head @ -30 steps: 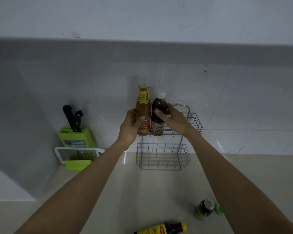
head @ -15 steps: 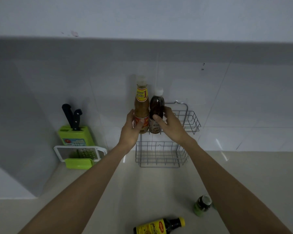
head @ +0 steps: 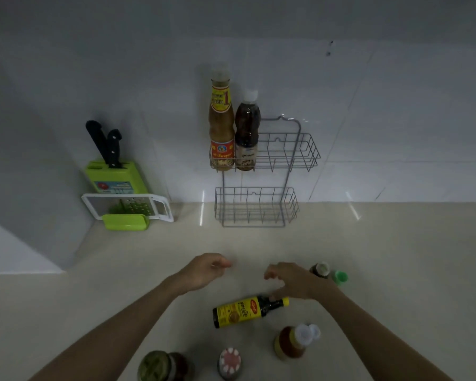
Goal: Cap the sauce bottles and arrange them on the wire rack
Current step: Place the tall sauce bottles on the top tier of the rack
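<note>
Now the right hand [head: 296, 281] hovers with a loose, half-open grip, its thumb touching the neck of the yellow-capped bottle [head: 248, 311] lying on the table [head: 396, 257]. Beside it, the left hand [head: 204, 270] hangs loosely curled and empty. Against the wall, two capped bottles [head: 232, 127] stand upright at the left end of the wire rack [head: 294, 152] upper basket.

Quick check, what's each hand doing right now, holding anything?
Left hand: loosely curled, empty, above the counter.
Right hand: open, empty, fingers over the neck of the lying yellow-label bottle; contact cannot be told.
</note>
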Demonstrator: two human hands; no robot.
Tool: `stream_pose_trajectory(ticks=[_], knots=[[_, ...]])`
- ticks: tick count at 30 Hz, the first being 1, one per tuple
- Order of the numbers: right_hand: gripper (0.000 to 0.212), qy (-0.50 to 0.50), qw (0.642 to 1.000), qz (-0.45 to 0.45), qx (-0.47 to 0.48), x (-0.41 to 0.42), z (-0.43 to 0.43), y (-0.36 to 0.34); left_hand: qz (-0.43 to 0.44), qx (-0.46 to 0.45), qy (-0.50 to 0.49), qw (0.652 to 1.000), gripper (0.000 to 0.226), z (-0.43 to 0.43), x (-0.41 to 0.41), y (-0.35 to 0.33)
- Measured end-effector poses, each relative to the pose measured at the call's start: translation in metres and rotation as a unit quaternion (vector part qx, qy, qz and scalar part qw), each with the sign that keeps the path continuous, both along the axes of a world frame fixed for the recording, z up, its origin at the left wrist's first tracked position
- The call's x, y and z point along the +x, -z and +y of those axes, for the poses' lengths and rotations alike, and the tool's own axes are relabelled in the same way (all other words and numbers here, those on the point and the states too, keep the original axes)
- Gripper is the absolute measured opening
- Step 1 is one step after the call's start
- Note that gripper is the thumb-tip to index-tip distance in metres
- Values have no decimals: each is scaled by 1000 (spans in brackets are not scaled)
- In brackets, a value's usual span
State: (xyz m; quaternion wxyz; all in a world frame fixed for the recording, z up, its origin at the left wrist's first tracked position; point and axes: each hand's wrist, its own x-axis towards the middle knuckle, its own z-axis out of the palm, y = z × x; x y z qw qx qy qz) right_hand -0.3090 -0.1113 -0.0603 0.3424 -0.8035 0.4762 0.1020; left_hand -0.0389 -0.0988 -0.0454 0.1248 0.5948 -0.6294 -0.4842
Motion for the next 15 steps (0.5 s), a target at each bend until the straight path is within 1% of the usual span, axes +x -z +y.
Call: stream_pose_trajectory(ticks=[1, 3, 7, 9, 10, 11, 12, 14, 15], knots=[[55, -8, 999, 37, 7, -1, 5, 8, -20, 18, 22, 999, 28, 5, 0, 5], [53, -19, 997, 74, 4, -1, 14, 20, -43, 40, 43, 997, 29, 11, 0, 14], [44, -9, 997, 75, 21, -1, 20, 26, -62, 64, 54, 995, 29, 18, -2, 24], [43, 13, 997, 56, 43, -4, 18, 27, -59, 71, 43, 995, 29, 19, -2, 27], [42, 44, 997, 25, 57, -6, 16, 27, -56, 70, 36, 995, 30, 19, -2, 28], [39, 96, 991, -24, 87, -9, 15, 26, -56, 68, 28, 996, 30, 19, -1, 28], [36, 158, 975, -88, 127, -10, 13, 22, -54, 65, 17, 996, 31, 19, 0, 30], [32, 249, 923, -223, 193, -5, 15, 12, -42, 56, -15, 997, 33, 19, 1, 31], [29, 276, 899, -276, 201, -1, 17, 8, -36, 47, -33, 998, 34, 19, 2, 30]])
